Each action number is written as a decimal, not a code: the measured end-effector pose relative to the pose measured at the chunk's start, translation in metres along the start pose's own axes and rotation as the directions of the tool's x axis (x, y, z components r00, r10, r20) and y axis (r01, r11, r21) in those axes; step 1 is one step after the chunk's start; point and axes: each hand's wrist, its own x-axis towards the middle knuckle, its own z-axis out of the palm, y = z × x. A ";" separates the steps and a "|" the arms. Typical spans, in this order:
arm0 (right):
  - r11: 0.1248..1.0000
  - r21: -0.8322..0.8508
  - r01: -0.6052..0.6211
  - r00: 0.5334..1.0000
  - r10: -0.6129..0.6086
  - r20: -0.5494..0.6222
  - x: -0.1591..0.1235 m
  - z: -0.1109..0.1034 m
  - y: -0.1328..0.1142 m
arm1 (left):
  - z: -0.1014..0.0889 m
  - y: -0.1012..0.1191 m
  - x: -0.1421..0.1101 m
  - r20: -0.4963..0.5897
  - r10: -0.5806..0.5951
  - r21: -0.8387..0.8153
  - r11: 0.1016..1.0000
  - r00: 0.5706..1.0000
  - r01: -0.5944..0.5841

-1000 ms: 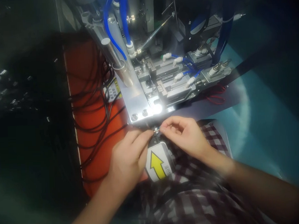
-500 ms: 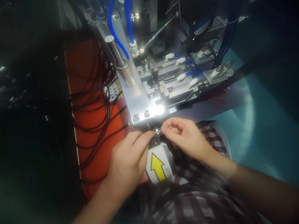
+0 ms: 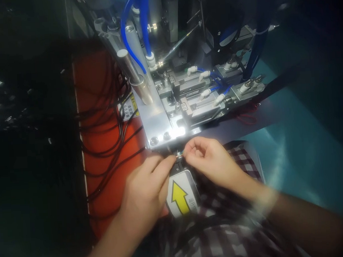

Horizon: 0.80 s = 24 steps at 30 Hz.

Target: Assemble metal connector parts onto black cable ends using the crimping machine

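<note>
A small whitish part (image 3: 179,156), perhaps a connector with thin wires, sits between my fingertips; its kind is too small to make out. My left hand (image 3: 147,182) pinches it from the left with thumb and forefinger. From the right, my right hand (image 3: 209,159) is closed in a pinch at its other side, where a thin wire seems to run. Both hands are just in front of the bright metal plate (image 3: 157,123). Below the fingertips lies a white label with a yellow arrow (image 3: 179,196) on a machine part.
Pneumatic cylinders (image 3: 201,110) with white fittings and blue tubes (image 3: 147,27) stand beyond my hands. A metal post (image 3: 133,71) rises from the plate. Black cables (image 3: 115,146) cross the orange-red surface (image 3: 106,192) at the left. A teal surface (image 3: 291,149) lies right.
The view has shifted slightly, so the machine appears a little lower and further left. Both hands keep their pinch on the small part, nearly unmoved.
</note>
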 end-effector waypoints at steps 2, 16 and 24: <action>0.994 0.048 -0.098 0.994 0.095 0.057 0.003 -0.002 -0.005 | 0.000 0.000 0.000 -0.002 0.002 -0.009 1.000 1.000 -0.002; 0.975 0.210 -0.078 0.997 0.078 0.007 -0.003 -0.003 -0.001 | 0.001 0.001 0.000 -0.022 -0.019 -0.033 0.999 1.000 0.019; 0.968 0.234 -0.093 0.996 0.094 0.008 -0.001 0.001 -0.003 | 0.002 0.000 -0.001 -0.037 -0.027 -0.041 0.999 0.999 0.026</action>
